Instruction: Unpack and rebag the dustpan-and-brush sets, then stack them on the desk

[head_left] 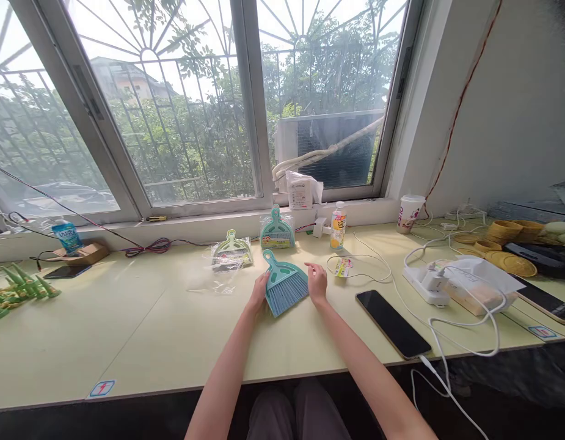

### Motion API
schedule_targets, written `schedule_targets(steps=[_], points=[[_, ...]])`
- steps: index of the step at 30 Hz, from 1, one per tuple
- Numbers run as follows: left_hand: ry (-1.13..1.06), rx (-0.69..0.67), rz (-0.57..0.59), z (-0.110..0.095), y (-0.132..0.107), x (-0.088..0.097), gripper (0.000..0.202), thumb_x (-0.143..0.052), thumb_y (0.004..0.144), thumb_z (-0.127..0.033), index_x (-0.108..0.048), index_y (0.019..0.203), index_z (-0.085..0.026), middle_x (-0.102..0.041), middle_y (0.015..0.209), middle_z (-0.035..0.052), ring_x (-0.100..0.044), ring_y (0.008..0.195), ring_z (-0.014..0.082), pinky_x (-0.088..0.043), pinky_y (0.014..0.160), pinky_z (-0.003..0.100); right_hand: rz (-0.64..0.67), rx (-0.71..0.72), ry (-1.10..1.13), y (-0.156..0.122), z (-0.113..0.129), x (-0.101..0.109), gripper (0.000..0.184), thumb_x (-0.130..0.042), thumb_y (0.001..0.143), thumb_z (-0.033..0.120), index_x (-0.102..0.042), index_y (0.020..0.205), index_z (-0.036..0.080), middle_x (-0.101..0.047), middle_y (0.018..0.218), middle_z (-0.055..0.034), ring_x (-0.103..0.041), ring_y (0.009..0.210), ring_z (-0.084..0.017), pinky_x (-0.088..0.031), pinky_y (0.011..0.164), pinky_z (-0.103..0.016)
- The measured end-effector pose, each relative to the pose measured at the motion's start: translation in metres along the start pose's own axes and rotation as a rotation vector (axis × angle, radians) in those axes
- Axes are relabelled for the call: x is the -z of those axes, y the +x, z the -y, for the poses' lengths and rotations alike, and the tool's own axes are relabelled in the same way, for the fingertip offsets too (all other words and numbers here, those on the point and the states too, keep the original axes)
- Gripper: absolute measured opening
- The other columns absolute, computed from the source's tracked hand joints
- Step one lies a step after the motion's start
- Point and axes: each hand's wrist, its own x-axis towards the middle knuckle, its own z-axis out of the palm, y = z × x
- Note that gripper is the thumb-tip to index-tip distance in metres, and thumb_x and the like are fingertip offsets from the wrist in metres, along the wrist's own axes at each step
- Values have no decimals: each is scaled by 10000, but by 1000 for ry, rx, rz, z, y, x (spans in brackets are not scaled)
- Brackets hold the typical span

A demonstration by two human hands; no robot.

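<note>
A small teal dustpan (283, 269) with a blue-bristled hand brush (286, 293) nested in it is tilted up over the table in front of me. My left hand (260, 292) grips its left edge, the fingers partly hidden behind it. At the opposite edge, my right hand (317, 283) is closed with curled fingers against the pan's right corner. Just behind stands another teal dustpan set (277, 231) in clear wrapping. To its left lies a green dustpan set (231, 252), also wrapped, with loose clear plastic (223, 281) in front.
A small printed card (342, 267), a drink bottle (338, 226) and a phone (393, 322) are on the right. Beyond them, white cables run around a power strip (426, 286) and a paper cup (409, 214) stands. Green plant-like pieces (23, 290) and a blue pouch (68, 237) are at left.
</note>
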Motion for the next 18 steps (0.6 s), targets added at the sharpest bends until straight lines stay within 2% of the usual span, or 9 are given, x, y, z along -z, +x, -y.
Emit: schedule_targets(steps=[2, 3, 7, 11, 15, 18], points=[[79, -74, 3, 0, -3, -6, 517, -508, 784, -595, -653, 953, -128, -687, 941, 96, -615, 865, 223, -454, 796, 334, -43, 276, -247, -7, 6, 0, 324, -356, 912, 286, -652, 1010, 197, -630, 1104, -98, -537, 1045, -232, -394, 870, -362], [128, -113, 2, -1, -5, -10, 514, -481, 802, -592, -654, 961, -135, -687, 951, 94, -612, 878, 223, -452, 805, 335, -25, 370, -339, -11, 9, 0, 309, -362, 923, 286, -650, 1001, 207, -625, 1091, -93, -526, 1036, -228, -373, 866, -359], [313, -263, -42, -8, -16, -21, 488, -385, 876, -549, -657, 1019, -169, -693, 992, 82, -608, 917, 218, -445, 835, 330, 120, 557, -533, -20, 16, -2, 262, -402, 945, 319, -640, 932, 210, -603, 1027, -83, -517, 978, -209, -338, 827, -342], [359, -364, -36, -16, -22, -22, 465, -363, 908, -487, -635, 1132, -183, -673, 1110, 74, -596, 1002, 214, -422, 894, 322, 130, 593, -540, -18, 15, -3, 262, -394, 948, 327, -610, 868, 202, -565, 949, -73, -497, 930, -212, -362, 797, -332], [329, -351, 45, -18, -18, -18, 483, -377, 897, -495, -656, 1095, -155, -693, 1039, 74, -608, 948, 225, -451, 833, 321, 107, 569, -404, -13, 12, -5, 307, -360, 943, 324, -575, 755, 212, -507, 864, -59, -475, 865, -209, -389, 794, -330], [290, -325, 64, -14, -11, -15, 476, -395, 886, -500, -655, 1096, -161, -686, 1065, 71, -598, 991, 231, -450, 853, 325, 103, 489, -238, -8, 10, -7, 321, -351, 929, 352, -547, 714, 217, -479, 806, -41, -476, 823, -203, -400, 772, -326]])
